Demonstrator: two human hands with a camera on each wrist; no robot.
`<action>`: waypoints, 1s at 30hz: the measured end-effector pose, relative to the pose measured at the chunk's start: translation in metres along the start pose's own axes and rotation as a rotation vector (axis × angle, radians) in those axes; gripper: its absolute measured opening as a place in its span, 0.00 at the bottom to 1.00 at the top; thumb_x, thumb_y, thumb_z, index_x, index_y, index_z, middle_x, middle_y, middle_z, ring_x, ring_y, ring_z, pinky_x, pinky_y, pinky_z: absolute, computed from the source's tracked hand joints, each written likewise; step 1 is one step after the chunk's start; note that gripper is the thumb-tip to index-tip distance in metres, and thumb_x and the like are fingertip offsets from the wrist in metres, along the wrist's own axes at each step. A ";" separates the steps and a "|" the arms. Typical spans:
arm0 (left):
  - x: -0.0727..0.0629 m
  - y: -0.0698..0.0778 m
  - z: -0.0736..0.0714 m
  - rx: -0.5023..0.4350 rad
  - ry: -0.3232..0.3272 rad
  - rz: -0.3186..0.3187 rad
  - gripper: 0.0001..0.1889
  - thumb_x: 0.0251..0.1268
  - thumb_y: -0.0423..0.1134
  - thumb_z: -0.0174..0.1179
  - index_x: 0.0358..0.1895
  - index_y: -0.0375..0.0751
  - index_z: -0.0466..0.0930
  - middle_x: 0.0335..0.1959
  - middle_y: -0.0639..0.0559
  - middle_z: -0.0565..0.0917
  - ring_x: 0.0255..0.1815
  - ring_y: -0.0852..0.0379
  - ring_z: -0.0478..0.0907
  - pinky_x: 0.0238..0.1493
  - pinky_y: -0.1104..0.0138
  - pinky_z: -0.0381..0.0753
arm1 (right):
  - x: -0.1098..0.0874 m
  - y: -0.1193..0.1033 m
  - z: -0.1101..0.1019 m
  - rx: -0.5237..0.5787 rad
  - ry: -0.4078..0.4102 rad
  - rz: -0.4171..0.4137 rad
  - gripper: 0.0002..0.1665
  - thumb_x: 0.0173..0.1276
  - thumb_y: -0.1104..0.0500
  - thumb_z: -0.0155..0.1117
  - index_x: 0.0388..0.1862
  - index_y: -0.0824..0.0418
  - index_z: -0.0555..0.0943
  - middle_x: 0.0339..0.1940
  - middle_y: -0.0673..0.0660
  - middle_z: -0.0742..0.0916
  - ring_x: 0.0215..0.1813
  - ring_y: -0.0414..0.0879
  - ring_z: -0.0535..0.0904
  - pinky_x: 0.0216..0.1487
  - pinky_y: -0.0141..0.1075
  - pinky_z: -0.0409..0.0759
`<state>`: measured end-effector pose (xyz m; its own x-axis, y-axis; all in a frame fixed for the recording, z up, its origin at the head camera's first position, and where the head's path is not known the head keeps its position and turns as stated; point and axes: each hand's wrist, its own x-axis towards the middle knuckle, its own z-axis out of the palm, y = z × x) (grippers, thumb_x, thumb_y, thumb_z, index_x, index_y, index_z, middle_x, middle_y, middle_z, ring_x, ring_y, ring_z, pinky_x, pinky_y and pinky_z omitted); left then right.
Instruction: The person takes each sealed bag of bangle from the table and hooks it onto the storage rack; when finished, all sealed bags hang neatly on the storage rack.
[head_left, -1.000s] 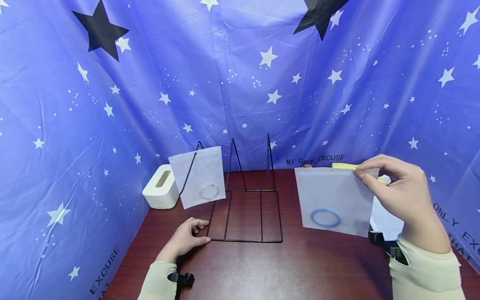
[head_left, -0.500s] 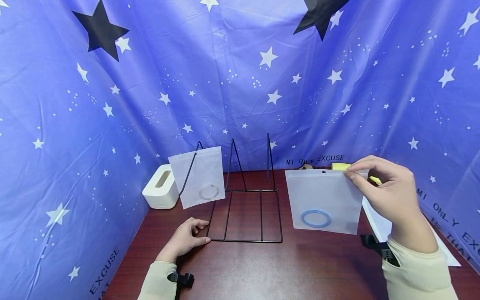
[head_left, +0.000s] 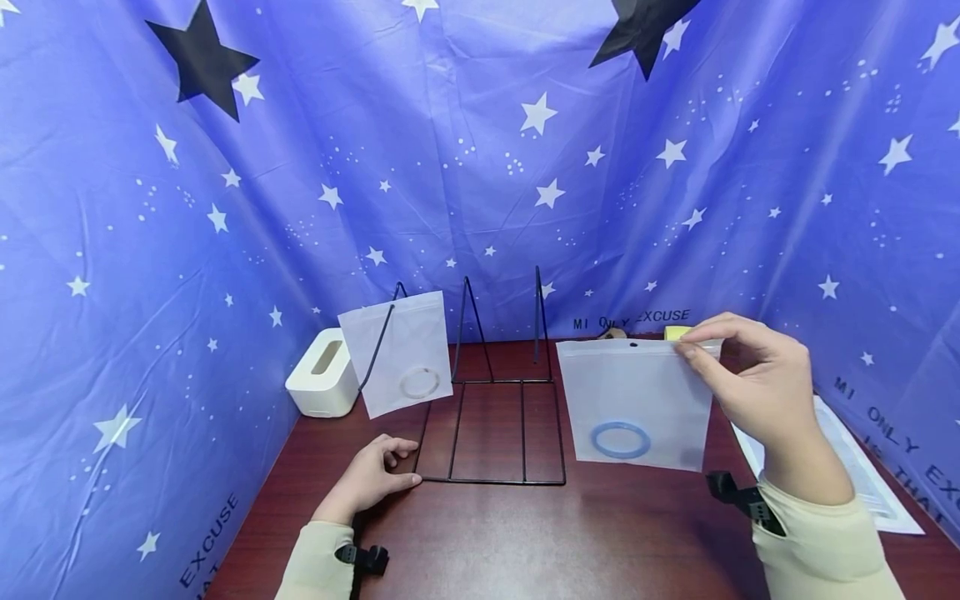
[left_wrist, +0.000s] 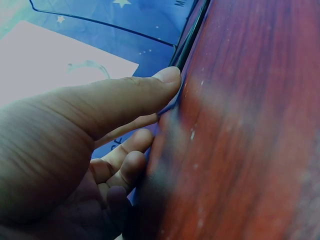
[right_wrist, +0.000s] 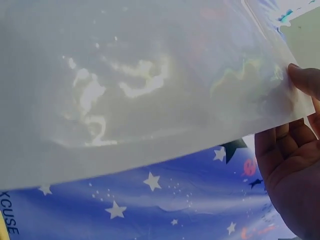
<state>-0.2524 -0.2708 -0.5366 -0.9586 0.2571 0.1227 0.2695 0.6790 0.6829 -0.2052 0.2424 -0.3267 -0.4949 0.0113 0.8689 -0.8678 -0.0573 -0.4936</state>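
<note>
In the head view my right hand (head_left: 757, 379) pinches the top right edge of a translucent zip bag (head_left: 645, 392) between thumb and fingers. Low inside that bag shows a light blue bangle (head_left: 621, 455). The right wrist view has the glossy bag (right_wrist: 150, 115) filling its upper part. My left hand (head_left: 375, 473) holds the front left corner of a black wire display rack (head_left: 491, 481), its thumb against the bar. On the rack's left hook hangs another zip bag (head_left: 405, 342) with a pale bangle (head_left: 418, 397) inside. The middle and right uprights carry no bag.
A white tissue box (head_left: 322, 379) stands left of the rack. Behind the right hand are a yellow item (head_left: 677, 332), partly hidden, and white sheets (head_left: 870, 475) on the dark red table (head_left: 540, 542). A blue starry curtain (head_left: 480, 167) surrounds the table.
The right hand has moved left with the blue bangle's bag, closer to the rack, uncovering more of the white sheets. The left hand and rack have stayed put.
</note>
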 end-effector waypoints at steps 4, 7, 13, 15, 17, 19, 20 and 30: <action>0.000 0.001 0.000 -0.001 -0.003 -0.005 0.26 0.53 0.44 0.83 0.56 0.48 0.87 0.43 0.55 0.81 0.42 0.56 0.76 0.45 0.63 0.77 | -0.001 0.005 0.004 0.008 -0.007 -0.001 0.12 0.52 0.91 0.61 0.34 0.85 0.82 0.34 0.66 0.89 0.32 0.45 0.83 0.27 0.28 0.73; 0.001 0.001 0.000 0.000 -0.006 -0.011 0.26 0.53 0.44 0.83 0.56 0.48 0.87 0.43 0.55 0.81 0.42 0.57 0.76 0.46 0.63 0.77 | -0.003 0.009 0.007 -0.029 -0.014 0.010 0.13 0.52 0.91 0.62 0.34 0.83 0.83 0.34 0.64 0.89 0.34 0.45 0.84 0.29 0.27 0.75; 0.001 0.001 0.001 0.003 -0.009 -0.009 0.25 0.52 0.43 0.83 0.56 0.49 0.87 0.43 0.55 0.80 0.41 0.56 0.75 0.45 0.62 0.77 | -0.006 0.009 0.014 -0.064 -0.029 0.038 0.14 0.52 0.90 0.63 0.35 0.81 0.84 0.33 0.62 0.89 0.34 0.44 0.82 0.28 0.27 0.73; 0.001 0.001 0.001 0.004 -0.009 -0.009 0.25 0.53 0.43 0.83 0.56 0.48 0.87 0.43 0.55 0.80 0.41 0.56 0.75 0.45 0.63 0.77 | -0.006 0.008 0.015 -0.061 -0.019 0.036 0.14 0.52 0.90 0.63 0.34 0.81 0.84 0.33 0.62 0.89 0.35 0.44 0.83 0.28 0.27 0.73; 0.000 0.001 0.001 0.006 -0.009 -0.007 0.25 0.52 0.43 0.83 0.56 0.48 0.87 0.43 0.55 0.80 0.41 0.56 0.75 0.44 0.63 0.77 | -0.005 0.005 0.016 -0.051 -0.004 0.021 0.14 0.51 0.91 0.63 0.34 0.82 0.84 0.33 0.62 0.89 0.35 0.44 0.84 0.27 0.27 0.72; 0.000 0.002 0.001 0.008 -0.010 -0.008 0.25 0.52 0.43 0.83 0.56 0.48 0.87 0.43 0.55 0.80 0.41 0.57 0.75 0.45 0.63 0.77 | -0.004 0.002 0.016 -0.023 0.009 0.008 0.13 0.50 0.91 0.62 0.33 0.83 0.83 0.33 0.63 0.89 0.36 0.45 0.85 0.26 0.27 0.72; 0.000 0.002 0.001 0.009 -0.011 -0.008 0.25 0.53 0.43 0.83 0.56 0.48 0.87 0.43 0.55 0.80 0.41 0.57 0.75 0.45 0.63 0.77 | -0.004 0.000 0.017 -0.008 0.014 0.004 0.13 0.50 0.92 0.62 0.33 0.84 0.83 0.33 0.63 0.89 0.36 0.46 0.85 0.26 0.28 0.72; 0.000 0.001 0.000 -0.003 -0.009 -0.004 0.25 0.53 0.43 0.83 0.56 0.48 0.87 0.43 0.55 0.80 0.41 0.57 0.75 0.45 0.63 0.77 | -0.009 0.002 0.026 0.033 0.004 0.034 0.14 0.50 0.92 0.61 0.34 0.84 0.83 0.33 0.61 0.90 0.43 0.47 0.84 0.29 0.28 0.74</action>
<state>-0.2521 -0.2699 -0.5358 -0.9589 0.2604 0.1131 0.2650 0.6781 0.6855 -0.2016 0.2161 -0.3343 -0.5245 0.0125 0.8513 -0.8485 -0.0902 -0.5214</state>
